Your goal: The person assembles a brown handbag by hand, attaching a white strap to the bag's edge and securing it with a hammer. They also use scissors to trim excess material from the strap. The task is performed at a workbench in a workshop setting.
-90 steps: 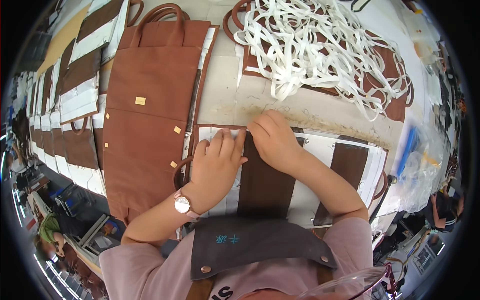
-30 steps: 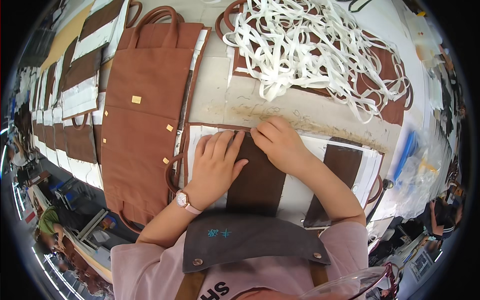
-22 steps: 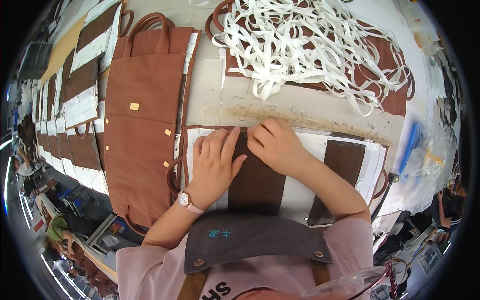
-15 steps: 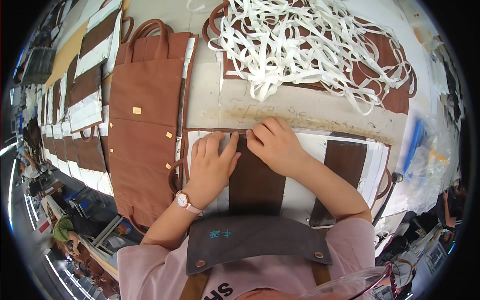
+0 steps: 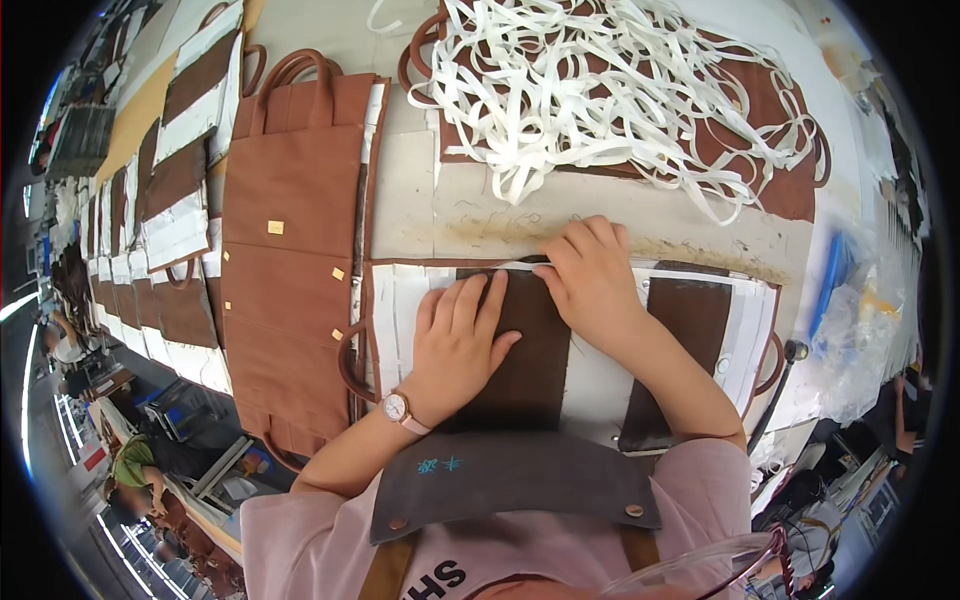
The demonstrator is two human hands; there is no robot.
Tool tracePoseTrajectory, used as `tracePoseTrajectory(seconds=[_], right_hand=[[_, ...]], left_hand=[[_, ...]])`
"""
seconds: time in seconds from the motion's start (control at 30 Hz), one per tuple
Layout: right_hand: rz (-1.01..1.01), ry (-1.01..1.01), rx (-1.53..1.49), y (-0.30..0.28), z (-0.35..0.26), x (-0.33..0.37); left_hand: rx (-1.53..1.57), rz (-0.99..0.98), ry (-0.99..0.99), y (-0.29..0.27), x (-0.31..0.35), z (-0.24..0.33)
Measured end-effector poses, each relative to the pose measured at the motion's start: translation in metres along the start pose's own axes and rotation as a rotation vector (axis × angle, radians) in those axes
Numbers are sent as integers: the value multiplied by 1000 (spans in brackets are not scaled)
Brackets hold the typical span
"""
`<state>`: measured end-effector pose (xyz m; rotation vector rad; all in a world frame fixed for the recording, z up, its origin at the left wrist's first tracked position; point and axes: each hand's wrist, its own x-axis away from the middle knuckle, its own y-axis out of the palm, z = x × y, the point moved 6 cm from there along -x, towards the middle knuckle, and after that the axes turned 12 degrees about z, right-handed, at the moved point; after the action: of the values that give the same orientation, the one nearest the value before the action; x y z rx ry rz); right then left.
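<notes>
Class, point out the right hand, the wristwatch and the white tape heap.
Right hand [image 5: 595, 280]: head view, back of the hand.
Wristwatch [image 5: 396, 407]: head view, dial.
White tape heap [image 5: 592, 92]: head view, tangled middle.

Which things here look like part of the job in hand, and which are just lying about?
In the job:
- striped brown-and-white panel
- white strip at its far edge
- left hand, resting on the panel
- right hand, apparently pinching the strip

Lying about:
- pile of white strips, possibly supply
- brown handled bag
- clear plastic
</notes>
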<state>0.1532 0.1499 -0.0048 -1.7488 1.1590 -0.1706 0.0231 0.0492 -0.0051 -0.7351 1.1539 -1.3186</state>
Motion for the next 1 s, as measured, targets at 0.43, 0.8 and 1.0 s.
tracePoseTrajectory(seconds=[0.43,0.8,1.0], right_hand=[[31,61,-99,12,0,2],[17,-44,-75,17,-4,-3],[-25,-235,-142,13,-1,3]], left_hand=[[-93,18,17,4,0,4],[-140,34,6,4,-10,5],[-72,41,-6,1,-12,-1]])
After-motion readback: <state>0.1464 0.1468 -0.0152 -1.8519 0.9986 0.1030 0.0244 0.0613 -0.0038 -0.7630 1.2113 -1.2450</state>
